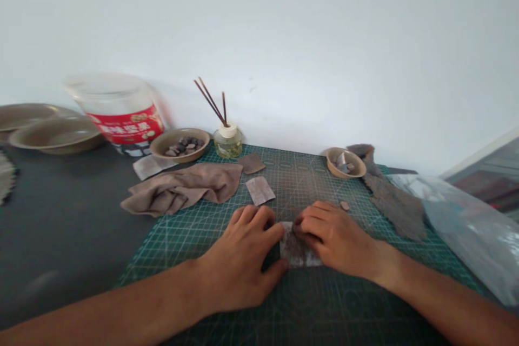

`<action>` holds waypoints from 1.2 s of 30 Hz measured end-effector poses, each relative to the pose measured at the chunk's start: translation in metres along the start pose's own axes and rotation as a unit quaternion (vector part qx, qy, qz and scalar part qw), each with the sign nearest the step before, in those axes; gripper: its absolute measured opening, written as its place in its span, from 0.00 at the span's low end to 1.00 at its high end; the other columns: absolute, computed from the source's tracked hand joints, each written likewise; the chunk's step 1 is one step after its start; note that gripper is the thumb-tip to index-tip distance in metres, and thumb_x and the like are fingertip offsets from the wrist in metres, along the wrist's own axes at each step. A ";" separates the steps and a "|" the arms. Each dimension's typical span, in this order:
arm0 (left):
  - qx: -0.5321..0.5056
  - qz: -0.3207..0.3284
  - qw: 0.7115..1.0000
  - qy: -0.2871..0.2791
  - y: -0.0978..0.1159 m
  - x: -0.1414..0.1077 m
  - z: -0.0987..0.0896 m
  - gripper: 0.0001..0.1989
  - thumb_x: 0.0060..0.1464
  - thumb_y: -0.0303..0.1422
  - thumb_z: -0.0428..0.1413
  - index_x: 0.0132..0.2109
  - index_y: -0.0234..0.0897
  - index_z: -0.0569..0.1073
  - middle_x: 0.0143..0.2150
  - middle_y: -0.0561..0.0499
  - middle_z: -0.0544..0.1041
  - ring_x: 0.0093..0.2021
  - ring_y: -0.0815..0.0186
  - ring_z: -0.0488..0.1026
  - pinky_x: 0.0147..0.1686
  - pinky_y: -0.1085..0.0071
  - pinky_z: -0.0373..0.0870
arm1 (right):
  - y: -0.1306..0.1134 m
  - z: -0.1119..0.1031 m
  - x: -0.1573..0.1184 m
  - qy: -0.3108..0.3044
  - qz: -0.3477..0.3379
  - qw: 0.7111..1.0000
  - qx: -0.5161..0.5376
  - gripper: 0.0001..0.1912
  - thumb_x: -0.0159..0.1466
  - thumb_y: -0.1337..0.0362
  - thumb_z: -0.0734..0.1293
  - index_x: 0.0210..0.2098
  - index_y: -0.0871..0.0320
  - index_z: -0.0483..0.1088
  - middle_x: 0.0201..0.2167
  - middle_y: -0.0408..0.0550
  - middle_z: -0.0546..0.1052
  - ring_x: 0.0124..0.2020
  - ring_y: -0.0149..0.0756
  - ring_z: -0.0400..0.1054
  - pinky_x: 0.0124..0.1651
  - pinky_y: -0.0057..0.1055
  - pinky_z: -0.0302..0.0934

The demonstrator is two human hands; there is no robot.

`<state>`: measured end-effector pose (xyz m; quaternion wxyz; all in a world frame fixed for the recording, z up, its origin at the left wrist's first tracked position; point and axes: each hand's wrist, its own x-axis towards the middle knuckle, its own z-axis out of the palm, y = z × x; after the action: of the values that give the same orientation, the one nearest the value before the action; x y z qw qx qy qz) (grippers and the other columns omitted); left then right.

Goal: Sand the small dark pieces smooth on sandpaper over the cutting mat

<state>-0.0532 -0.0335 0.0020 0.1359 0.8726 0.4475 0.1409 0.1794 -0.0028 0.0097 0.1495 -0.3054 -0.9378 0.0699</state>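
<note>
A small, grey, dust-streaked piece of sandpaper (299, 251) lies flat on the green cutting mat (186, 243). At its left edge, my left hand (251, 257) pins it down between thumb and index finger, the other fingers curled. My right hand (332, 235) is closed over the sheet's right part, fingertips pinched together against the surface. Whatever those fingertips hold is hidden. Just beyond the right hand rests a small stone chip (344, 205). Two more pieces lie farther back: a pale dusty one (260, 190) and a brownish one (251, 163).
A crumpled brown cloth (190, 186) lies left, near a bowl of stones (180, 146) and a reed diffuser (227, 140). Behind are a red-labelled plastic tub (125, 119) and shallow bowls (60, 135). To the right are a small bowl (346, 163), a grey rag (393, 200) and a clear plastic bag (474, 232).
</note>
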 end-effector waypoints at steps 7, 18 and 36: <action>0.001 0.001 1.000 -0.008 0.001 0.002 -0.004 0.08 0.54 0.37 0.57 0.42 0.43 0.71 0.46 0.49 0.67 0.48 0.55 0.62 0.48 0.54 0.62 | -0.004 0.001 0.000 -0.008 -0.025 0.999 0.041 0.05 0.67 0.70 0.67 0.34 0.56 0.72 0.36 0.45 0.76 0.40 0.37 0.68 0.49 0.36 0.60; 0.007 0.020 1.000 -0.011 -0.004 0.000 -0.005 0.11 0.56 0.41 0.59 0.43 0.43 0.70 0.47 0.49 0.66 0.48 0.55 0.62 0.49 0.54 0.61 | -0.004 -0.002 -0.002 -0.017 -0.013 0.998 0.057 0.05 0.67 0.70 0.68 0.33 0.57 0.72 0.35 0.45 0.76 0.39 0.36 0.67 0.47 0.35 0.60; -0.005 0.005 0.999 -0.031 0.003 -0.004 -0.008 0.14 0.54 0.42 0.60 0.43 0.41 0.68 0.47 0.50 0.66 0.48 0.54 0.62 0.48 0.54 0.62 | -0.008 -0.002 -0.006 -0.019 -0.022 0.997 0.072 0.04 0.66 0.71 0.68 0.35 0.58 0.73 0.35 0.44 0.75 0.39 0.35 0.67 0.46 0.33 0.60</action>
<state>-0.0559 -0.0379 0.0098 0.1535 0.8781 0.4378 0.1168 0.1804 -0.0130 0.0118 0.1544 -0.2714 -0.9397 0.1397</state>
